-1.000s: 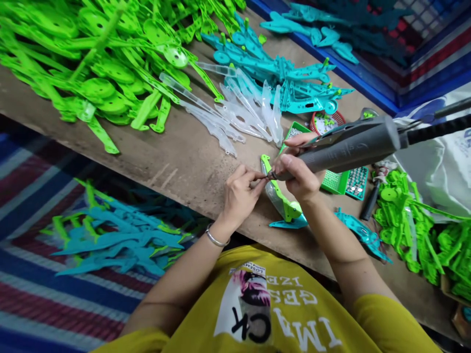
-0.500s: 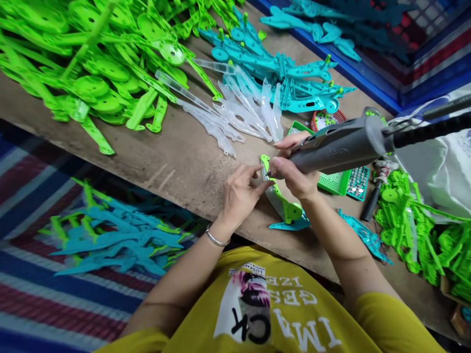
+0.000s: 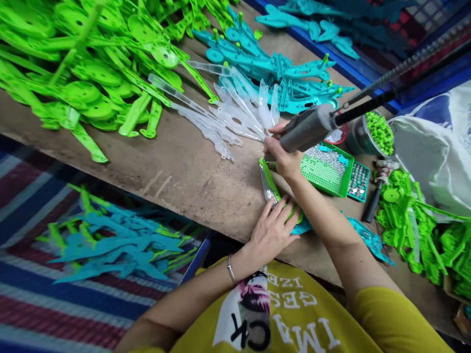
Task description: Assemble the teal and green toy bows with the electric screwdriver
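My right hand (image 3: 287, 159) is wrapped round a grey electric screwdriver (image 3: 307, 128) that hangs from a coiled spring and a black cable. Its tip points down at the far end of a narrow assembly of lime-green and clear plastic (image 3: 270, 180); the exact contact is hidden by the hand. Across the near end of that assembly lies my left hand (image 3: 270, 235), fingers spread and pressed over it. A turquoise plastic piece (image 3: 302, 227) shows under the near end, partly covered by the fingers and my right forearm.
Clear plastic pieces (image 3: 239, 120) lie beyond my hands, with turquoise parts (image 3: 290, 78) behind. Lime-green parts (image 3: 91, 73) heap at the left. On the right are a green tray of small metal pieces (image 3: 327, 166), a tub of green bits (image 3: 379, 132) and a black-handled tool (image 3: 370, 203).
My left hand has moved from the far part of the assembly to its near end, its fingers now spread. The screwdriver has shifted a little left and toward the far end.
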Tool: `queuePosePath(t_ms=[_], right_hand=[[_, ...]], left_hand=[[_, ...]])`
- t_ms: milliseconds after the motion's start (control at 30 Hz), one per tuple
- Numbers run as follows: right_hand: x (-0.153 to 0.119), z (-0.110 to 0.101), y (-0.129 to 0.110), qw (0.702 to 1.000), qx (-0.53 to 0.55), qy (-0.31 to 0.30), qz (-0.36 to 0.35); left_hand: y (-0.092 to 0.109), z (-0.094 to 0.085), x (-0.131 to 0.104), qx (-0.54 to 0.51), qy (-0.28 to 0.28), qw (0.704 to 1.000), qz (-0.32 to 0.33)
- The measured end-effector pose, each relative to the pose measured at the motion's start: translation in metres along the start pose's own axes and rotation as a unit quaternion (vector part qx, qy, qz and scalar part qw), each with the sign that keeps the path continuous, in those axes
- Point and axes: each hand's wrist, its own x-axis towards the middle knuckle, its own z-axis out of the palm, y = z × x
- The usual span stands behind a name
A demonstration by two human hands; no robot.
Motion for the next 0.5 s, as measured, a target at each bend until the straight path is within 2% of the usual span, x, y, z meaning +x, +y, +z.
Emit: queuePosePath(t_ms=[133,267,400,500], right_hand=[[0.006,0.0,-0.003,0.997,-0.013,-0.069,0.034],[0.013,0.002,0.002,0.992,0.001,-0.121,0.02],[0.012,0.001,0.002,0.994,0.001,-0.106,0.032],[0.001,-0.014,-0.019,0.998,-0.011,-0.046,0.05]], left_hand=[[-0.002,0.0,0.0,-0.009,0.01,1.0,0.001],[-0.003,0.001,0.0,-0.018,0.011,1.0,-0.001],[-0.004,0.002,-0.002,-0.02,0.004,1.0,-0.001],[-0.003,-0.003,-0.001,-0.014,-0.014,1.0,-0.01]])
